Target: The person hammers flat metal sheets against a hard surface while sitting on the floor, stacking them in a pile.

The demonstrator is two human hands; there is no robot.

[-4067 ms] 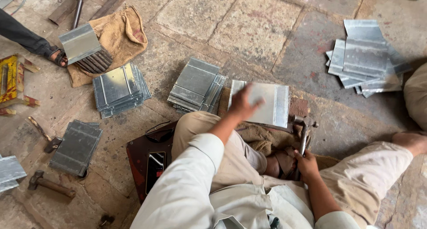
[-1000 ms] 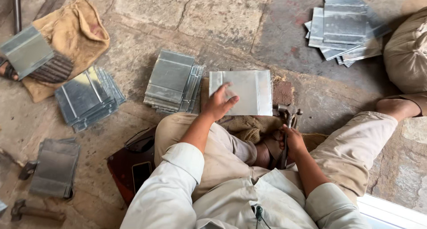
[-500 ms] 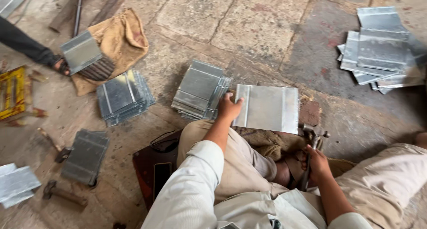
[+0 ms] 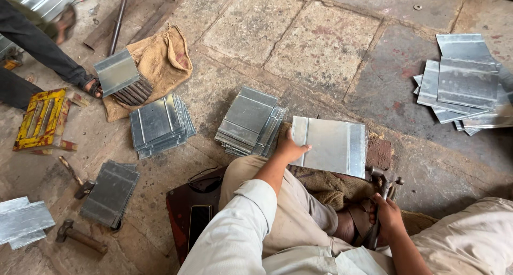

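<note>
Now our left hand (image 4: 288,149) grips the near-left edge of the flat metal sheet (image 4: 331,145), which lies on burlap on the stone floor beside a stack of folded sheets (image 4: 248,120); our right hand (image 4: 389,217) is closed round a hammer (image 4: 382,192) by our knee.

Flat grey metal sheet (image 4: 332,145) (folded edges), hammer (image 4: 380,192) upright beside it

Soft even daylight, faint shadows, sharp focus throughout.
</note>
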